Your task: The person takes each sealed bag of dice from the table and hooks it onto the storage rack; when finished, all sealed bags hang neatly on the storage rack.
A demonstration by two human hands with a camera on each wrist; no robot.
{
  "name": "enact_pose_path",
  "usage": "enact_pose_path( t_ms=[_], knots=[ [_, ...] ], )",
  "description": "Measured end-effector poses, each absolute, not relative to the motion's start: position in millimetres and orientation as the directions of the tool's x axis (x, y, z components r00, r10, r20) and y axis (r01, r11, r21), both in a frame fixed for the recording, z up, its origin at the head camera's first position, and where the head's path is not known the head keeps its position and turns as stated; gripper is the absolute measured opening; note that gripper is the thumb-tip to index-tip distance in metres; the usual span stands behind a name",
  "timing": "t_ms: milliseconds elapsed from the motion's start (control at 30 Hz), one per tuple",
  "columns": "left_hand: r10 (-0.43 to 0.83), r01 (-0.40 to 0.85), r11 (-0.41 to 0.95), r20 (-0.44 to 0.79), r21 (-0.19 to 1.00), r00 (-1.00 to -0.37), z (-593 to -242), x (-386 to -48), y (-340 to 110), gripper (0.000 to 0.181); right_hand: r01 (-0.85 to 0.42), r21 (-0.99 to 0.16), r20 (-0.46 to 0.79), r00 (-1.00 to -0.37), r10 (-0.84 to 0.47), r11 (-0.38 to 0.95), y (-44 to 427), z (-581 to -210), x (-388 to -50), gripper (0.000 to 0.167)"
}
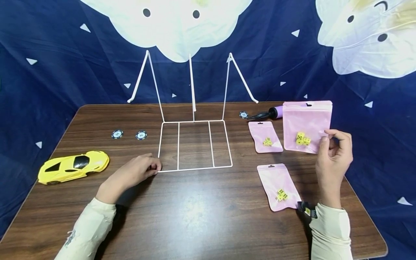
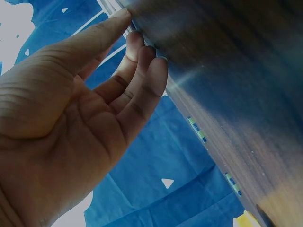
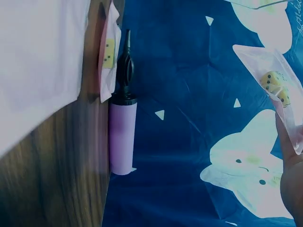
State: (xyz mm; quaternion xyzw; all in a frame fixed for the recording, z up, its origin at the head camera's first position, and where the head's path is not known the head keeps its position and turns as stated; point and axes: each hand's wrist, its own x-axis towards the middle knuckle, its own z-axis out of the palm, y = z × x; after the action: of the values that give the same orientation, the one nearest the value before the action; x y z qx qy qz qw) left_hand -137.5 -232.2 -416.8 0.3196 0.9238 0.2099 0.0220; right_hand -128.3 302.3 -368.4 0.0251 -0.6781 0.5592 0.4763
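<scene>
My right hand point(image 1: 334, 155) pinches the lower right edge of a pink zip bag point(image 1: 307, 117) and holds it up above the table; yellow dice point(image 1: 303, 139) show inside. In the right wrist view this raised bag point(image 3: 258, 61) is at the right edge. My left hand point(image 1: 139, 169) has thumb and fingertips at the front left corner of a white wire rack point(image 1: 195, 169), pinching it there. The left wrist view shows the hand point(image 2: 90, 104) from the palm side, its other fingers loosely bent. Two more pink bags point(image 1: 260, 135) with yellow dice lie near the right hand, one behind the other.
A yellow toy car point(image 1: 74, 167) stands at the left. Poker chips point(image 1: 141, 135) lie left of the rack, and another chip point(image 1: 243, 115) lies behind it to the right. A purple hand pump point(image 3: 123, 137) lies at the back right edge. Blue patterned cloth point(image 1: 273, 47) hangs behind the table.
</scene>
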Motion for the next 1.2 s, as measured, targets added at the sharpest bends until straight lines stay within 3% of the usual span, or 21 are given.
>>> enact_pose_path(
  t_ms=[467,767,1200],
  knots=[
    [0.595,0.573,0.714,0.083,0.402,-0.8,-416.9,-139.2,-232.0,0.029,-0.586,-0.726,0.68,-0.534,0.503,0.359,290.8,-366.8,-127.4,0.022],
    [0.593,0.563,0.718,0.064,0.409,-0.803,-417.6,-138.3,-232.2,0.03,-0.726,-0.681,0.642,-0.528,0.557,0.096,280.3,-361.9,-127.9,0.021],
    [0.585,0.552,0.721,0.058,0.418,-0.809,-416.7,-138.3,-231.7,0.029,-0.763,-0.646,0.588,-0.516,0.623,-0.023,269.1,-350.4,-124.6,0.019]
  ],
)
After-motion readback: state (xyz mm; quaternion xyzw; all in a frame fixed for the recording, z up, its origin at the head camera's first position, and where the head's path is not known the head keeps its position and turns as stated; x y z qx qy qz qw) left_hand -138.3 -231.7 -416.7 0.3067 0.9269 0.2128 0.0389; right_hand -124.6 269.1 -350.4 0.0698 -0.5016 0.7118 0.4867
